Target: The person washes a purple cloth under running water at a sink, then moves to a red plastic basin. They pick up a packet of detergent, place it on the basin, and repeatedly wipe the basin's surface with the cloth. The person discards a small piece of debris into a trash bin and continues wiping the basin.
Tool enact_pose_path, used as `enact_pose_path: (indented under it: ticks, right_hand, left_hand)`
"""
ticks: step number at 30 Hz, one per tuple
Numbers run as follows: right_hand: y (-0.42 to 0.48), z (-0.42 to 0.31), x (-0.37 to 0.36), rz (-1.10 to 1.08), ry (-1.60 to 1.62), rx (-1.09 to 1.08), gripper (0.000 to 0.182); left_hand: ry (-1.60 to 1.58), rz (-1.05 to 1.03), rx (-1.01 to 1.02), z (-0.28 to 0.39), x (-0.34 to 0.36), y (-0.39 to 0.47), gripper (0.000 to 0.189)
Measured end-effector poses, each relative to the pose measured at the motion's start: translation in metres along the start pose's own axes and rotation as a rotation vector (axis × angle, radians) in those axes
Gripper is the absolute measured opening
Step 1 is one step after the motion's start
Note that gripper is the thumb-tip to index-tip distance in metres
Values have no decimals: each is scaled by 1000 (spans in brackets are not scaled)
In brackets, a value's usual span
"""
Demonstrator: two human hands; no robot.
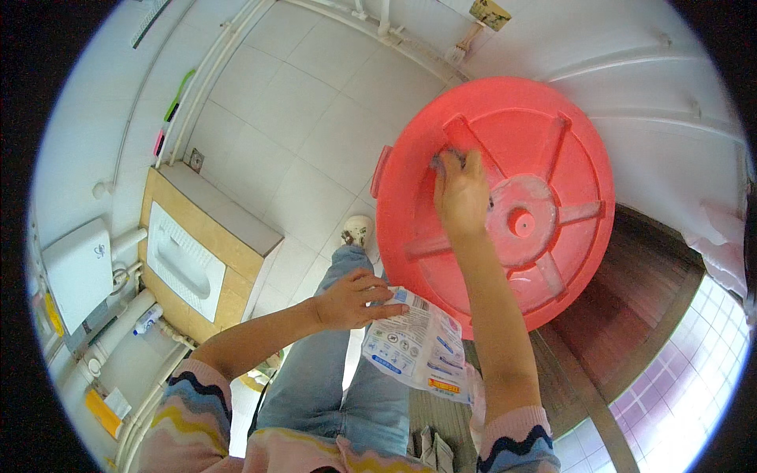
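Note:
My left hand (358, 300) grips the top edge of a white printed plastic pouch (417, 349), which hangs over my lap. My right hand (464, 189) reaches over a large round red plastic lid (571, 236) with raised ribs and a central knob. Its fingers are closed on a small dark greyish thing (440, 159), partly hidden and too blurred to name, held against the lid's surface. Whitish wet marks or residue show around the knob. The lid's near edge is beside the pouch.
A squat toilet (186, 260) is set in a tiled step at the left, below a white cistern (80, 275). Pipes run along the walls. A brush (464, 47) is by the far wall. A dark wooden surface (644, 295) is at the lower right, and my shoe (358, 227) stands on pale floor tiles.

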State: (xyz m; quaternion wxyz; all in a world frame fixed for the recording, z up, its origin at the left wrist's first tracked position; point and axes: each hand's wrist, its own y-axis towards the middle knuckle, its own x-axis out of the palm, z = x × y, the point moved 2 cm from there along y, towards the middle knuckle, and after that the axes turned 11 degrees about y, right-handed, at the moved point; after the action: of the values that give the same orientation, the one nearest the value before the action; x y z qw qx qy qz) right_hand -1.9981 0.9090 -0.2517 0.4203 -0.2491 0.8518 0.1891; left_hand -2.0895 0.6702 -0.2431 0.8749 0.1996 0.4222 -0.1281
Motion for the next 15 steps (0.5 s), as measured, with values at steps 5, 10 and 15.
enact_pose_path:
  ticks: [5,10,15]
  right_hand:
    - [-49,-20,-7,-205,30,53,23]
    - [-36,-10,-14,-288,278,410,19]
    - [-50,-13,-2,-479,301,407,14]
  left_hand:
    - [-106,-70,-92,-23,-30,-1,49]
    - [-91,-326,-2,-49,-37,7,42]
    - [-64,-504,51,-72,-48,23,34]
